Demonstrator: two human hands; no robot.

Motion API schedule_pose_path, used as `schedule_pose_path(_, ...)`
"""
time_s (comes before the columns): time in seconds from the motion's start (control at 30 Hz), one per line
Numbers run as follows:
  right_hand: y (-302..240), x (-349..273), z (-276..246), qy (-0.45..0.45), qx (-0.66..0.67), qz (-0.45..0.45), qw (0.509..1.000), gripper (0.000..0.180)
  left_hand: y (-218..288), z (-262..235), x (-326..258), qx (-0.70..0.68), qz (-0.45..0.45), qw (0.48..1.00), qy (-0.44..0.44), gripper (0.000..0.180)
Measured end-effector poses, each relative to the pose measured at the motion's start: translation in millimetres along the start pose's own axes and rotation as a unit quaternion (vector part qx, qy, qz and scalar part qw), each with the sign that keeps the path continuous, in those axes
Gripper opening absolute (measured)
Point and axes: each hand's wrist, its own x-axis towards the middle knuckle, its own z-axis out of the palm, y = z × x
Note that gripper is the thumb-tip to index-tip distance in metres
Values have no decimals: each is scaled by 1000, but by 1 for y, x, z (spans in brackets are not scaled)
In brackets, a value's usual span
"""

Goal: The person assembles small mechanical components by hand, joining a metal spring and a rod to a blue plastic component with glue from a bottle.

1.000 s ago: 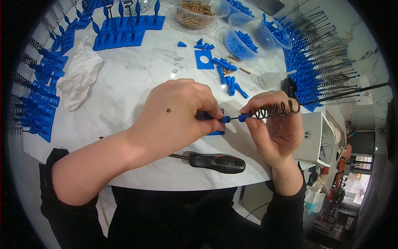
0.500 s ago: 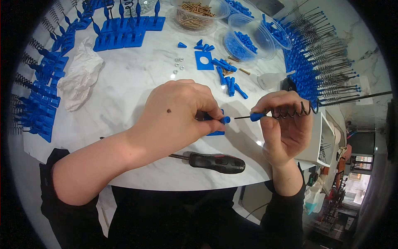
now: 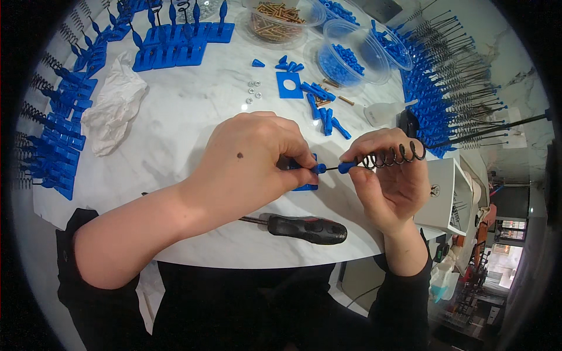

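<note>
My left hand (image 3: 254,149) pinches a small blue plastic tube (image 3: 319,168) between thumb and fingertips. A flat blue plate (image 3: 307,188) shows beneath those fingers, mostly hidden by them. My right hand (image 3: 391,184) grips a black coil spring rod by its blue cone (image 3: 346,167), between thumb and forefinger. Behind the cone the black coil (image 3: 393,157) runs across the fingers, and a long thin black rod trails off to the right. The rod's thin tip meets the open end of the blue tube; how deep it sits I cannot tell.
A black-handled screwdriver (image 3: 307,229) lies near the table's front edge. Beyond my hands are blue tubes (image 3: 326,121), nuts (image 3: 251,91), a holed blue square (image 3: 282,90) and a tub of brass screws (image 3: 275,29). Crumpled white tissue (image 3: 116,104) lies left; rods with springs crowd the right.
My right hand has moved left with the spring rod, bringing its tip from a gap away up to the tube's end. My left hand has hardly moved.
</note>
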Motion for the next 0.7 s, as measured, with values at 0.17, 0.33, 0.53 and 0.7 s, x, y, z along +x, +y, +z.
schedule_pose_path(0.17, -1, 1, -1, 4, -8, 0, 1000, 30, 1, 0, 1, -14, -14, 1000, -8, 11)
schedule_pose_path(0.33, -1, 0, 1, 19, -13, -5, 1000, 29, 2, 0, 1, -5, -3, 1000, -4, 11)
schedule_pose_path(0.53, 0, 1, -3, -16, -32, -18, 999, 30, 1, 0, 0, -10, -9, 1000, -5, 11)
schedule_pose_path(0.7, 1, 0, -3, -55, -64, -29, 996, 32, 1, 0, 1, 0, -7, 1000, -6, 11)
